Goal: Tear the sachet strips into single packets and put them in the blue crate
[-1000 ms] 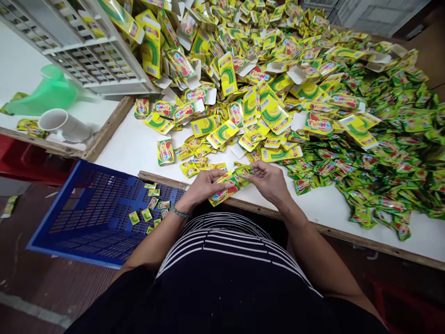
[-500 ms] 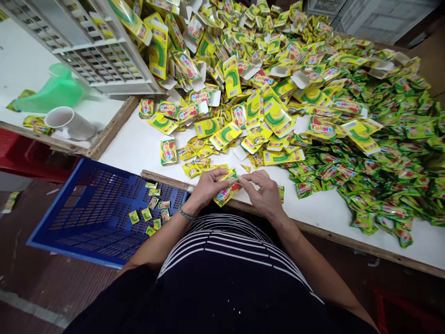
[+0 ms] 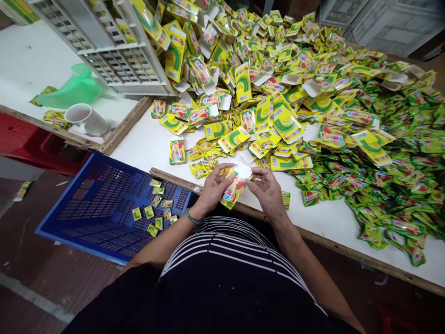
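A white table [image 3: 323, 218] is carrying a heap of yellow cartons [image 3: 287, 123] and green packets [image 3: 382, 181] spreading to its far and right edges, with white surface showing along its wooden near edge. Left of that edge, a blue basket [image 3: 83, 199] is sitting lower down. Over the edge, the left hand [image 3: 212, 189] is grasping an open carton [image 3: 233, 194]; the right hand's [image 3: 267, 189] fingers are pinching its white end.

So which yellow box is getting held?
The yellow box with its white end flap open: the left grip holds it, the right grip is at its flap. No other box is held.
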`<act>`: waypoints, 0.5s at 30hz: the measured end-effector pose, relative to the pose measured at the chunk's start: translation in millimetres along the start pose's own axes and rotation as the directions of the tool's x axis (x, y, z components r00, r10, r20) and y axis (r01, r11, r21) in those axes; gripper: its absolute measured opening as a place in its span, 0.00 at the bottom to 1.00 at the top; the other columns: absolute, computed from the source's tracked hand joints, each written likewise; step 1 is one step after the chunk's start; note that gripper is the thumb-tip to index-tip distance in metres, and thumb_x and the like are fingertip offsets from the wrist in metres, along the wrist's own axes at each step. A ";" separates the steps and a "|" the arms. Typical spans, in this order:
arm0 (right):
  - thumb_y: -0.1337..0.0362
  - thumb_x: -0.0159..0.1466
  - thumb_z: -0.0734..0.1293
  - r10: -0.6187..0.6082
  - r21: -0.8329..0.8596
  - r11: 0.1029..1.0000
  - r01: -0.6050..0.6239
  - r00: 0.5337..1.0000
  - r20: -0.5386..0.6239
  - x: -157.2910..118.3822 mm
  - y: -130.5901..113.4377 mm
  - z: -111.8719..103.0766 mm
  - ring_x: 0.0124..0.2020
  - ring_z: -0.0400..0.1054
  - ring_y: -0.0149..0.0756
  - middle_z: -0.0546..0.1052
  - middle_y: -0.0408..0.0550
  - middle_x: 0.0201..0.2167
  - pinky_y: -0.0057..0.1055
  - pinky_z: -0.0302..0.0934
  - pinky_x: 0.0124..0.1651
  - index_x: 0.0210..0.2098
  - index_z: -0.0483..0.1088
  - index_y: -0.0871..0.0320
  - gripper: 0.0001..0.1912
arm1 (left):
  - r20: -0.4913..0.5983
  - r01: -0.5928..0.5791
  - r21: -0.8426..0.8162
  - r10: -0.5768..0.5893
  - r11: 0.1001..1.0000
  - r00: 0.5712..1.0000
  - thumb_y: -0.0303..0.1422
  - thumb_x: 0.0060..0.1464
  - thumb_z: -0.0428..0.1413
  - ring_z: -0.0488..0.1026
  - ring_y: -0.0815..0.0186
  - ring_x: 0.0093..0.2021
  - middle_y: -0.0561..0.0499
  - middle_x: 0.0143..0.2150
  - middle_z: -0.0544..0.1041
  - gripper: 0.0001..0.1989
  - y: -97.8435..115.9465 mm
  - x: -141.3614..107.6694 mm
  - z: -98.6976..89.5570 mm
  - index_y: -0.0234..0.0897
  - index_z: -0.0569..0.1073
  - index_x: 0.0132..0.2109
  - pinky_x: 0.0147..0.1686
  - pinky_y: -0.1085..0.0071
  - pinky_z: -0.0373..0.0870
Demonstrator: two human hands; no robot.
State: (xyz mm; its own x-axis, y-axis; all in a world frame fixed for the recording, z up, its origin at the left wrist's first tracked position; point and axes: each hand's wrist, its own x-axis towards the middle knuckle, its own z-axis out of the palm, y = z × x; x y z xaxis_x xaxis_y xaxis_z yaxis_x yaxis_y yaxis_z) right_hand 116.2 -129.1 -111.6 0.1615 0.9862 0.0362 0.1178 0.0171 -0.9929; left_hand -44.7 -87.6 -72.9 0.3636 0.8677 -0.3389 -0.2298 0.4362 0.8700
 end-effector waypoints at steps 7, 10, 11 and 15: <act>0.51 0.65 0.65 0.026 0.067 0.997 -0.033 0.994 0.103 -8.0 -6.5 8.5 0.37 0.70 0.36 0.77 0.46 0.34 0.35 0.67 0.45 0.40 0.75 0.54 0.14 | 0.047 0.034 -0.011 -0.033 0.999 0.998 0.38 0.41 0.69 0.71 0.73 0.25 0.57 0.29 0.75 0.26 -1.4 1.9 -6.7 0.37 0.67 0.44 0.27 0.77 0.66; 0.51 0.64 0.66 0.062 0.041 0.997 -0.064 0.997 0.043 -4.6 -11.0 6.4 0.34 0.71 0.35 0.78 0.45 0.33 0.36 0.68 0.43 0.50 0.73 0.54 0.19 | 0.069 0.026 0.001 -0.026 1.000 0.997 0.37 0.41 0.69 0.73 0.72 0.27 0.56 0.31 0.76 0.26 -1.7 1.4 -7.7 0.37 0.66 0.45 0.29 0.77 0.68; 0.52 0.63 0.67 0.053 0.005 0.999 -0.054 0.998 0.023 -3.2 -12.7 5.4 0.33 0.71 0.36 0.79 0.46 0.35 0.36 0.68 0.43 0.53 0.72 0.54 0.21 | 0.066 0.023 0.001 -0.023 1.000 0.998 0.38 0.42 0.69 0.74 0.71 0.27 0.56 0.32 0.77 0.27 -1.5 1.2 -7.9 0.38 0.65 0.46 0.29 0.76 0.68; 0.53 0.63 0.67 0.015 -0.045 0.999 -0.012 0.998 0.068 2.8 -17.3 1.3 0.40 0.74 0.39 0.81 0.48 0.40 0.39 0.68 0.47 0.42 0.79 0.54 0.15 | 0.017 0.015 0.002 -0.015 1.000 1.000 0.38 0.42 0.69 0.73 0.71 0.25 0.57 0.30 0.77 0.32 -0.1 0.5 -7.8 0.41 0.60 0.49 0.28 0.76 0.68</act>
State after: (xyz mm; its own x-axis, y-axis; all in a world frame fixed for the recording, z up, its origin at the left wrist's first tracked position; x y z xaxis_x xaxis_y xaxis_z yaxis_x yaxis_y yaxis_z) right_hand 113.3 -126.3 -94.4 0.0966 0.9952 0.0138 0.1600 -0.0018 -0.9871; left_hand -51.6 -85.3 -76.0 0.3822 0.8570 -0.3455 -0.2222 0.4482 0.8659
